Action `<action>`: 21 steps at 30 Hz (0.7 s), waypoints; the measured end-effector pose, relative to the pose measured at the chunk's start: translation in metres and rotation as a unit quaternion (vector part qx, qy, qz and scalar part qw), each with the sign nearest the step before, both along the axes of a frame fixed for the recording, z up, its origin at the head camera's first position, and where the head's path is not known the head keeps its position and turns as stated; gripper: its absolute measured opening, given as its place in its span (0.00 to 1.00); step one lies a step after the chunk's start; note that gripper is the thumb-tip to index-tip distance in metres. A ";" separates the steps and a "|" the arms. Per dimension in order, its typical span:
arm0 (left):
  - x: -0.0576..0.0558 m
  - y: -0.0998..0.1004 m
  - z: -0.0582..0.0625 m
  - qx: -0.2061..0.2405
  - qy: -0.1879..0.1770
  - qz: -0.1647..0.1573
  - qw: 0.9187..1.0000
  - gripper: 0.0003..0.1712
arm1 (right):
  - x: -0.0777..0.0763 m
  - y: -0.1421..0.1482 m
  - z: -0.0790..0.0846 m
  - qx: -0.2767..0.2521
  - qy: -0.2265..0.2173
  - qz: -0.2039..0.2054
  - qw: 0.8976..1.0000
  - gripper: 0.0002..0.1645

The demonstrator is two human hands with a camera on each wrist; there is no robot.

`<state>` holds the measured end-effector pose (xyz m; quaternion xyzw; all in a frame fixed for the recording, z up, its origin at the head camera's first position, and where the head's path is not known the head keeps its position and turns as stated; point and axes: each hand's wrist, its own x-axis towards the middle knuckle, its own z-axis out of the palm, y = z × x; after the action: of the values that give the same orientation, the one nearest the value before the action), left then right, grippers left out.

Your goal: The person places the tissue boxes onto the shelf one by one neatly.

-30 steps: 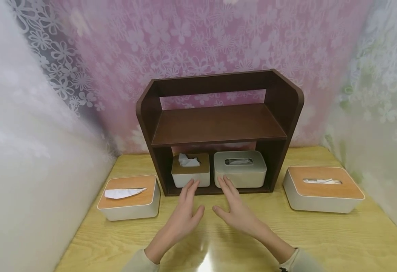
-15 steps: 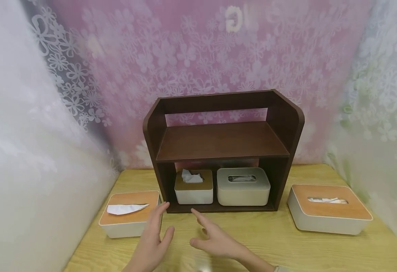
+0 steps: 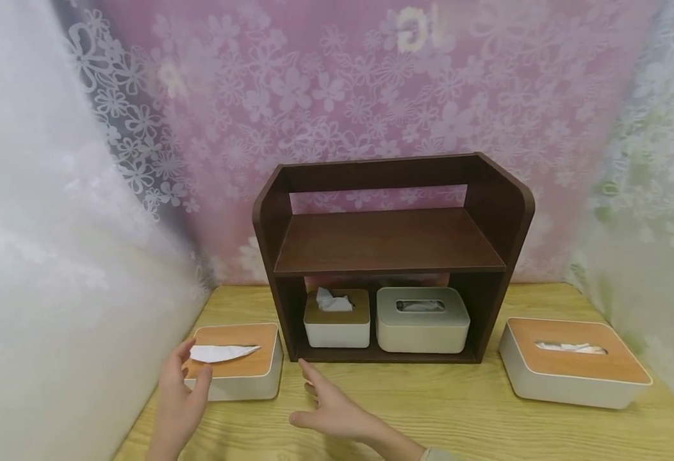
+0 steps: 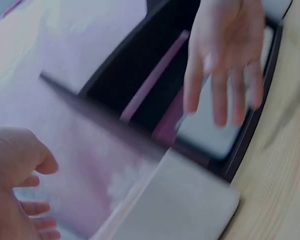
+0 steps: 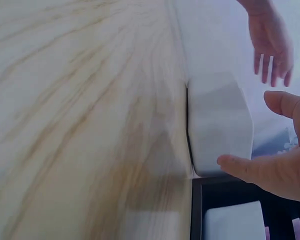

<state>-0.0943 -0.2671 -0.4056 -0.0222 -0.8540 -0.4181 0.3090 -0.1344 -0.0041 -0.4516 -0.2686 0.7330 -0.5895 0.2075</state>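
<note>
A: Far left, the pale wall (image 3: 43,275), and then here's the left hand (image 3: 178,400), down between seven and eight o'clock!

B: What are its fingers doing?

A: Lightly bent, thumb standing well away from them, nothing in the grip.

B: And the left box (image 3: 245,387)?

A: Seven o'clock, on the table (image 3: 446,410), just beyond that hand, which hides its left front corner. The right-wrist view shows hand and box apart. Wooden lid on top, white tissue (image 3: 221,353) lying flat across it!

B: Is it against the shelf (image 3: 389,240)?

A: Close to its left side; whether they touch, I can't tell.

B: Moving right!

A: Right hand (image 3: 337,410), six o'clock, over the table! Fingers reaching out towards eleven, thumb spread wide below them, and it has hold of nothing. The fingertips point at the shelf's front left corner; I can't tell if they touch it.

B: The shelf itself?

A: Dark brown, upright, two tiers. On the lower one, the small box (image 3: 337,335) sits at six o'clock, a tuft (image 3: 332,301) poking out of its brown lid. Beside it, between four and five, the grey box (image 3: 423,338), paler below its lid!

B: And furthest right?

A: Four o'clock, the right box (image 3: 579,368), wooden-topped, set at a slant on the table near the right wall (image 3: 660,224)!
</note>
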 end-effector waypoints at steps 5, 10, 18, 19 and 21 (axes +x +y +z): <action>-0.012 -0.038 -0.013 -0.006 -0.112 0.000 0.994 0.40 | -0.002 -0.017 -0.005 0.022 0.021 -0.012 0.999 0.60; -0.012 -0.053 -0.025 -0.044 -0.202 -0.040 0.978 0.43 | 0.000 -0.031 -0.006 0.020 -0.002 -0.008 1.000 0.64; -0.017 -0.055 -0.025 -0.029 -0.209 -0.081 0.974 0.44 | 0.005 -0.038 -0.009 0.022 -0.036 0.001 0.999 0.63; -0.018 -0.056 -0.024 -0.011 -0.221 -0.090 0.971 0.45 | 0.005 -0.039 -0.010 0.025 -0.037 -0.004 0.999 0.64; -0.022 -0.059 -0.024 0.020 -0.251 -0.100 0.963 0.48 | 0.004 -0.042 -0.012 0.036 -0.037 -0.016 0.999 0.65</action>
<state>-0.1161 -0.3265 -0.4293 0.0040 -0.8891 -0.4557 0.0419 -0.1301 -0.0462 -0.4639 -0.2272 0.7499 -0.5755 0.2340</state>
